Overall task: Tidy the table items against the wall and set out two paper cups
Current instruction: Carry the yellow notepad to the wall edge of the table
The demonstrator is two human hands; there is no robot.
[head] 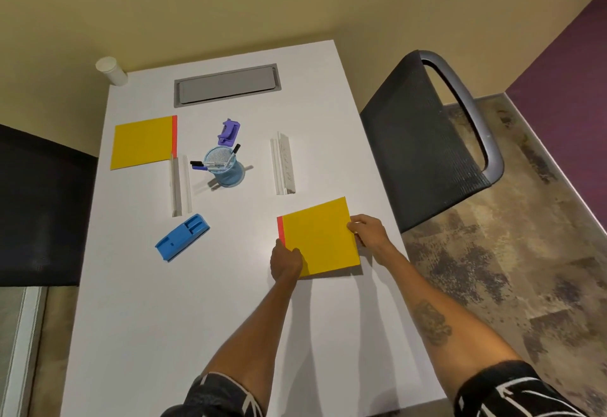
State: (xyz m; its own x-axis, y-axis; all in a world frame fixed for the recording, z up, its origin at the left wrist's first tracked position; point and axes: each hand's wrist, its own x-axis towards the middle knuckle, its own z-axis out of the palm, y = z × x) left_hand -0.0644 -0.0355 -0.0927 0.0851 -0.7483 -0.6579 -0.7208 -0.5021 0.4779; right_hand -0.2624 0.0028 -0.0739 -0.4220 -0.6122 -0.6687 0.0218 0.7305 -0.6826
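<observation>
The near yellow notepad [320,239] lies on the white desk [197,301] by its right edge. The left hand [285,260] has its fingers closed on the pad's red-spined corner; the right hand [368,231] pinches the opposite side. A paper cup stack [111,69] stands at the far left corner.

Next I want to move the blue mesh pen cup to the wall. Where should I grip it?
Wrap the pen cup around its lower side wall, coming from the near side: it stands upright, and markers jut over its rim, so a top grab risks hitting them.
</observation>
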